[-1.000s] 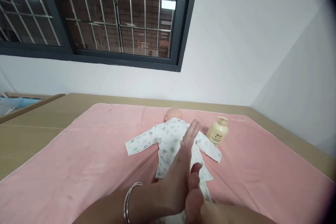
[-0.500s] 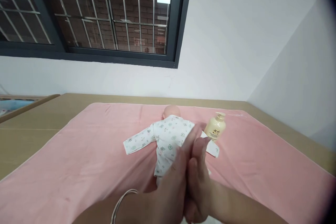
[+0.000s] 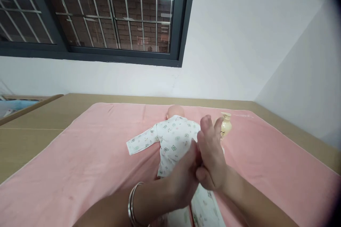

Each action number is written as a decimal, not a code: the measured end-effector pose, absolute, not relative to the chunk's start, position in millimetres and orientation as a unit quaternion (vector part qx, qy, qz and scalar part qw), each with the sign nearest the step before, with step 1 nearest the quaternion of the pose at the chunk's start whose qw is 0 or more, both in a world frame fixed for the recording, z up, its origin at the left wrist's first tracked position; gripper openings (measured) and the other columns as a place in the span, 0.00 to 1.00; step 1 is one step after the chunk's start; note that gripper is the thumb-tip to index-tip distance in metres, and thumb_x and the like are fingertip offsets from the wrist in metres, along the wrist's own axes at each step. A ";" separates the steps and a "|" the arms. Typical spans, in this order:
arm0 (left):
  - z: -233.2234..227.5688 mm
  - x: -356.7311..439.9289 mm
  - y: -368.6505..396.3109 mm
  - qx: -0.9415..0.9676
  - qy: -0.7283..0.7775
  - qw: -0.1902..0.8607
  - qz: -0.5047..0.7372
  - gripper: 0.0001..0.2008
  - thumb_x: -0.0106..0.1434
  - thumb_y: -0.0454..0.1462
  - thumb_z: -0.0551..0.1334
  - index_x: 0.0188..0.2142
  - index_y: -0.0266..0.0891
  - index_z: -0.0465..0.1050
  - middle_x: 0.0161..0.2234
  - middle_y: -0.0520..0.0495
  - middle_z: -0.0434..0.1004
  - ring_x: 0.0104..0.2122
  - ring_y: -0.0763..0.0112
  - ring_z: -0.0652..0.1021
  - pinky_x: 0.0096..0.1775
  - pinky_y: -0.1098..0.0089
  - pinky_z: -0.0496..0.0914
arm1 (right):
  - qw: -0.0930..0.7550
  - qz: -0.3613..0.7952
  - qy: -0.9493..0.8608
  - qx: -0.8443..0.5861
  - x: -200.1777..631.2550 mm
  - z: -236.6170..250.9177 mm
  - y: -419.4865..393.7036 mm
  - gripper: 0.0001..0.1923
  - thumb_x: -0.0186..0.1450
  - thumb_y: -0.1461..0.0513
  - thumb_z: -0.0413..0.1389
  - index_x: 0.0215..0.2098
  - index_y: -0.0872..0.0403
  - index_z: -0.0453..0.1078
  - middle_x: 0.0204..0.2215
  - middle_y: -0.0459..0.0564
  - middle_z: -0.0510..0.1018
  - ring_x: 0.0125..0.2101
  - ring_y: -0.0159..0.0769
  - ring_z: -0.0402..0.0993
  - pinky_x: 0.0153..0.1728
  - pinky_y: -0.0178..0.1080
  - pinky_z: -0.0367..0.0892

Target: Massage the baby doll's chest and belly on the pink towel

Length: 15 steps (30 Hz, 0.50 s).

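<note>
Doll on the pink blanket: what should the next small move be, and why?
Probably part the left hand and right hand, then lower them toward the doll: they touch each other, show nothing held, and the doll lies before them on the blanket.

Tan tabletop [image 3: 39, 118], pink cloth [image 3: 93, 166] spread over it, bearing clothed doll [image 3: 174, 134], cream bottle [image 3: 226, 126]

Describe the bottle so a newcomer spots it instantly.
On the pink sheet, find the doll in patterned white clothes. To its right, partly hidden by the right hand, is the bottle. Its pale yellow colour and narrow neck set it apart from the doll.
</note>
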<state>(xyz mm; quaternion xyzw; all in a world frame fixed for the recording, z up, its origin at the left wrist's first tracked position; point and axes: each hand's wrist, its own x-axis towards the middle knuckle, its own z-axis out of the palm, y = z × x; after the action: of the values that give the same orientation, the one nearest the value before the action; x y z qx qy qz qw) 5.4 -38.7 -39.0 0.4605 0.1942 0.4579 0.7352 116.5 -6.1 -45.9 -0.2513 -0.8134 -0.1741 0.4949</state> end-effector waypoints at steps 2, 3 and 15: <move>-39.0 0.6 -19.5 0.462 0.180 0.736 0.461 0.29 0.67 0.56 0.44 0.59 0.45 0.63 0.59 0.45 0.67 0.64 0.55 0.59 0.62 0.49 0.54 | 0.509 -0.149 -0.805 -0.267 118.9 -53.4 16.4 0.31 0.70 0.51 0.35 0.69 0.46 0.33 0.69 0.43 0.37 0.66 0.54 0.37 0.61 0.68 0.28; -43.0 -1.6 -7.2 0.472 0.196 0.707 0.488 0.29 0.67 0.55 0.43 0.59 0.44 0.63 0.60 0.44 0.65 0.64 0.55 0.59 0.63 0.50 0.52 | 0.516 -0.134 -0.799 -0.278 119.5 -60.6 28.5 0.30 0.71 0.54 0.36 0.69 0.45 0.35 0.69 0.44 0.41 0.66 0.52 0.40 0.62 0.67 0.31; -138.3 -4.8 81.5 0.561 0.443 0.329 0.617 0.27 0.69 0.48 0.49 0.65 0.44 0.49 0.66 0.41 0.51 0.65 0.61 0.56 0.64 0.56 0.52 | 0.273 0.061 -0.905 -0.322 121.8 -114.2 100.6 0.23 0.69 0.62 0.44 0.63 0.47 0.59 0.62 0.49 0.63 0.65 0.42 0.49 0.63 0.59 0.44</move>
<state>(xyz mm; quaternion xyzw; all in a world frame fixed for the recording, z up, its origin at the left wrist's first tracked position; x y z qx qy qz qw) -4.8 81.5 -138.3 0.5611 0.4425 0.6172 0.3293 121.8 100.6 -114.2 -0.3215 -0.9046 0.0609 0.2731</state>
